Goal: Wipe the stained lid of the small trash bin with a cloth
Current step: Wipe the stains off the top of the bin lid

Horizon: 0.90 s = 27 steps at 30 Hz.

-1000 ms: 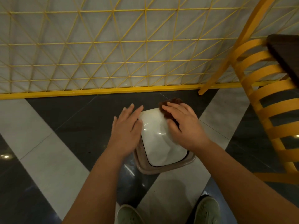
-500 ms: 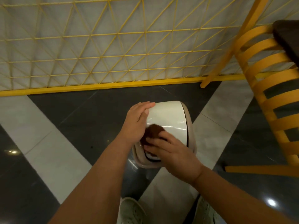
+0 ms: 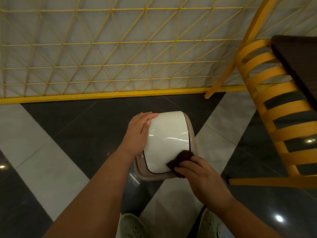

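A small beige trash bin (image 3: 193, 134) with a glossy white lid (image 3: 167, 140) stands on the tiled floor in front of my feet. My left hand (image 3: 139, 133) lies flat against the lid's left side, fingers together, steadying it. My right hand (image 3: 199, 170) presses a dark brown cloth (image 3: 180, 160) onto the lid's near right corner, fingers curled over the cloth. No stain shows on the bare part of the lid.
A yellow slatted chair (image 3: 274, 107) stands close to the right of the bin, with a dark tabletop (image 3: 298, 66) above it. A yellow lattice fence (image 3: 109, 66) runs along the wall behind. My two shoes (image 3: 132, 225) are just below the bin.
My right hand has dragged the cloth from the lid's far edge to its near left, then across to the near right corner. My left hand shifted up along the lid's left side.
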{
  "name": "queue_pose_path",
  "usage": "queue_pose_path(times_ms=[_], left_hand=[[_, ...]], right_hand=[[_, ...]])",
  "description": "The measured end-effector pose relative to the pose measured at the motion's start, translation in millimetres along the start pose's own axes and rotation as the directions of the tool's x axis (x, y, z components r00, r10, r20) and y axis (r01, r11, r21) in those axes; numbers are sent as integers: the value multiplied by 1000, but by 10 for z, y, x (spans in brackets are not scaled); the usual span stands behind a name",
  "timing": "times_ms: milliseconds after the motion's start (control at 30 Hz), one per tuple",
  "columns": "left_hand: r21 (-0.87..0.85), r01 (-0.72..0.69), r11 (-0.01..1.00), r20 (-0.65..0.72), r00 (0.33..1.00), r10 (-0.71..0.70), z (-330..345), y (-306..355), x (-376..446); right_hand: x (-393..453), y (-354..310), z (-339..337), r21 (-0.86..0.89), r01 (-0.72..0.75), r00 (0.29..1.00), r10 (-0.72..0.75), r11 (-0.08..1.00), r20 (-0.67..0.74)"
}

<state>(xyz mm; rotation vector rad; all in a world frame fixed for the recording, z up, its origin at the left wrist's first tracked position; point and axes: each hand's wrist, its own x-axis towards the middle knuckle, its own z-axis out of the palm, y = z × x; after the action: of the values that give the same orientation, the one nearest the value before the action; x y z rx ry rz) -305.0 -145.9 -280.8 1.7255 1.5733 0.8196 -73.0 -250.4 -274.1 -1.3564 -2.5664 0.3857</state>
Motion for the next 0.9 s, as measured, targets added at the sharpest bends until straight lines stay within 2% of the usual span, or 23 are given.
queue_pose_path(times_ms=[67, 167, 233, 333, 400, 467, 500, 567, 700, 900], left_hand=[[0, -3, 1000, -8, 1000, 3, -1, 4, -3], [15, -12, 1000, -7, 1000, 12, 3, -1, -12], [24, -13, 1000, 5, 1000, 12, 6, 12, -15], [43, 8, 999, 10, 1000, -8, -5, 10, -27], [48, 4, 999, 3, 1000, -4, 5, 6, -30], [49, 1, 999, 0, 1000, -1, 24, 13, -26], [51, 3, 999, -8, 1000, -3, 31, 6, -21], [63, 4, 998, -21, 1000, -3, 28, 5, -14], [80, 25, 996, -15, 1000, -24, 38, 19, -37], [60, -3, 998, -65, 998, 7, 75, -2, -26]], right_hand=[[71, -160, 148, 55, -13, 997, 17, 998, -75], [12, -262, 359, 105, 90, 996, -92, 990, 20], [-110, -128, 342, 75, 133, 990, -136, 988, 37], [-242, 125, 156, 43, 34, 999, -35, 998, 14], [-274, 225, -6, 119, -116, 985, 130, 986, -113], [-139, 259, -183, 305, -259, 899, 344, 917, -271], [10, 253, -274, 366, -269, 856, 395, 891, -333], [427, 226, -395, 412, -268, 831, 426, 871, -359], [927, 136, -281, 355, -344, 879, 431, 869, -205], [238, 13, 97, 272, -321, 882, 391, 907, -264]])
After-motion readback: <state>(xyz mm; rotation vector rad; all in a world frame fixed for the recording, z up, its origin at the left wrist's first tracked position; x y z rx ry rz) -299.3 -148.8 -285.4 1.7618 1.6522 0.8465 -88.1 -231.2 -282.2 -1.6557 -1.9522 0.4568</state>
